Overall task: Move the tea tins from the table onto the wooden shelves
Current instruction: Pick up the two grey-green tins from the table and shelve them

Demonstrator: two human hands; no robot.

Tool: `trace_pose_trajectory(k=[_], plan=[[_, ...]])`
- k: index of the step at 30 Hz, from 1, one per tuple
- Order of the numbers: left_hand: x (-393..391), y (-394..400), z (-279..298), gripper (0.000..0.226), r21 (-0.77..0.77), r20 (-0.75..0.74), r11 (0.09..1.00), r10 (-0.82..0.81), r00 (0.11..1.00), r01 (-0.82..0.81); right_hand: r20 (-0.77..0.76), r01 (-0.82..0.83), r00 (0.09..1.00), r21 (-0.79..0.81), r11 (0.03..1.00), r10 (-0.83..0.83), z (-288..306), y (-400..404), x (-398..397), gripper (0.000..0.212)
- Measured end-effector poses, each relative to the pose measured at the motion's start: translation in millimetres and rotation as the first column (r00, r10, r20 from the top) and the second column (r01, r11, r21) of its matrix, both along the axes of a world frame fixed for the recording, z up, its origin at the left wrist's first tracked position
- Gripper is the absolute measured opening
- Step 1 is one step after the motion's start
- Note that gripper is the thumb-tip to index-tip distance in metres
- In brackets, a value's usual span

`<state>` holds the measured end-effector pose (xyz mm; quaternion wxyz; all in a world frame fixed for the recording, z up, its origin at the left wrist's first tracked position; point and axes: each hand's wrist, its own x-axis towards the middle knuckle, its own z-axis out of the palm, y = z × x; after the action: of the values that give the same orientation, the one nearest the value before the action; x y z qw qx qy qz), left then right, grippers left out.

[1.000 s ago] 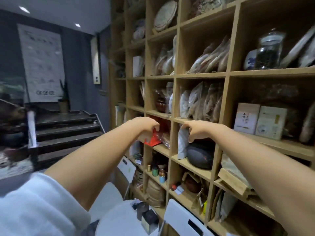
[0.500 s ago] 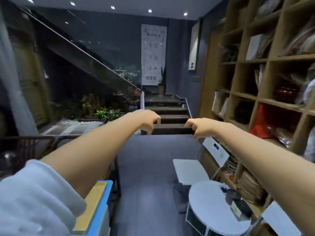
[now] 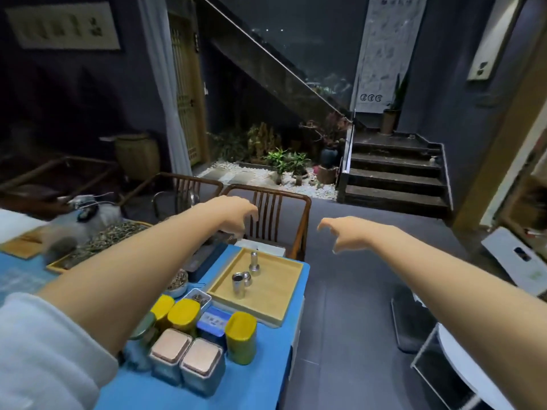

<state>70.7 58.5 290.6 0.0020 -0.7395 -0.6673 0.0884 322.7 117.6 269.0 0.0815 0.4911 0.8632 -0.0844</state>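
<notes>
Both hands, left hand (image 3: 233,216) and right hand (image 3: 340,235), hang empty, fingers loosely curled; next, reach toward the tea tins (image 3: 189,347) at seven o'clock.

Dim tea room with dark walls around you

Ahead of you, a grey floor (image 3: 370,291) runs to dark steps (image 3: 393,179) at far right. A staircase (image 3: 266,63) slants overhead above a pebble garden with plants (image 3: 284,161). Two wooden chairs (image 3: 272,214) stand beyond the blue-covered surface (image 3: 260,380); a framed picture (image 3: 63,26) hangs far left, a scroll (image 3: 384,51) far right.
</notes>
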Motion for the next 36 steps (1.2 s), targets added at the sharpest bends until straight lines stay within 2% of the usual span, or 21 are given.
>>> trace_pose_trajectory(k=[7, 17, 21, 24, 33, 36], plan=[[-82.7, -41.4, -40.5, 0.060, -0.073, -0.013, 0.984, 0.162, 0.987, -0.162, 0.015, -0.155, 0.987, -0.096, 0.983, 0.157, -46.8, -0.7, -81.2, 0.058], [-136.7, -70.7, -114.4, 0.059, -0.173, 0.071, 0.943, 0.299, 0.952, -0.284, 0.026, -0.283, 0.955, -0.214, 0.935, 0.295, -116.9, -10.5, -153.6, 0.059], [-156.4, -71.1, -146.9, 0.060, -0.261, 0.105, 0.930, 0.296, 0.949, -0.261, 0.030, -0.304, 0.948, -0.209, 0.930, 0.317, -143.7, -18.7, -177.5, 0.057], [-172.6, -64.1, -170.6, 0.055, -0.312, 0.121, 0.926, 0.262, 0.957, -0.214, 0.010, -0.273, 0.958, -0.262, 0.926, 0.285, -166.0, -24.2, -192.5, 0.058], [-194.1, -57.4, -246.0, 0.059, -0.441, 0.126, 0.898, 0.069, 0.990, -0.007, -0.008, -0.096, 0.995, -0.372, 0.923, 0.101, -233.4, -58.6, -223.4, 0.058], [-194.9, -60.8, -266.8, 0.059, -0.438, 0.112, 0.897, -0.013, 0.994, 0.061, -0.002, -0.038, 0.999, -0.411, 0.911, 0.041, -255.9, -73.7, -227.4, 0.061]])
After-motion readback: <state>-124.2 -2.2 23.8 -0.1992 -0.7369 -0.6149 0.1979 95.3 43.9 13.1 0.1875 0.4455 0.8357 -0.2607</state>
